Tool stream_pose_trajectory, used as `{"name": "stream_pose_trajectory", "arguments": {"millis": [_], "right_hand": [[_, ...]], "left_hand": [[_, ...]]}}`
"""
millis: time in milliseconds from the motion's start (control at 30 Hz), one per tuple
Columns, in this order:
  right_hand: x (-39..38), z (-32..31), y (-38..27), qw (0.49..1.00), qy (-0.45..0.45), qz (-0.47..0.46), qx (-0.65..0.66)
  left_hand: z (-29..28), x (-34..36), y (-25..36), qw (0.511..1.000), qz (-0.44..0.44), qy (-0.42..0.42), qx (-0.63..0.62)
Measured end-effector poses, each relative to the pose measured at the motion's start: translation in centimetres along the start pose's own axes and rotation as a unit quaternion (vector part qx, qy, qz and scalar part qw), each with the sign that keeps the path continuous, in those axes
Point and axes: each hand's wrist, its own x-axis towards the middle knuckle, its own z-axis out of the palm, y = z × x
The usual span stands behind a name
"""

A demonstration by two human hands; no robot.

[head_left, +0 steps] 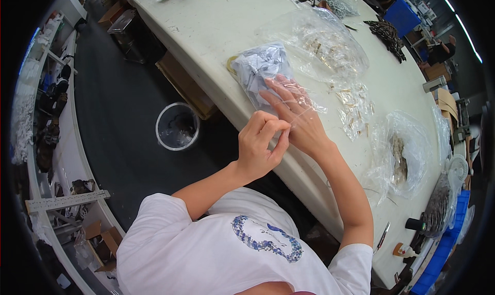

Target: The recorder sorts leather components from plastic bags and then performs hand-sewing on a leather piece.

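At the table's near edge lies a clear plastic bag (264, 63) packed with crumpled white paper or labels. My right hand (301, 119) rests over its near side, fingers stretched out and somewhat apart, with clear film around the fingertips. Whether the fingers are on the film or under it, I cannot tell. Close beside the right wrist, my left hand (262, 143) is closed in a pinch, thumb against forefinger. Something thin and transparent shows near that pinch, too faint to make out. A yellowish ring (231, 64) sits at the bag's left edge.
Large clear bags of small gold-coloured pieces (327, 45) lie farther back, with a flat clear packet (352, 109) nearer. Another open plastic bag (407, 156) is at right. Tweezers (382, 237) and a glue bottle (404, 250) lie near the lower right. A clear bin (178, 126) stands on the floor.
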Motion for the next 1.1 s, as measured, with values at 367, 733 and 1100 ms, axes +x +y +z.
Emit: {"name": "stream_pose_trajectory", "arguments": {"millis": [367,733,1100], "right_hand": [[7.3,2.8,1.1,0.990,-0.074,-0.070,-0.101],[7.0,4.5,1.9,0.993,-0.064,0.081,0.054],[7.5,4.1,1.5,0.991,-0.017,0.134,-0.022]], "left_hand": [[-0.8,2.7,-0.3,0.997,0.038,0.029,-0.060],[-2.0,3.7,-1.0,0.981,-0.013,-0.042,-0.188],[-4.7,8.7,-14.4,0.948,-0.270,-0.155,0.069]]}}
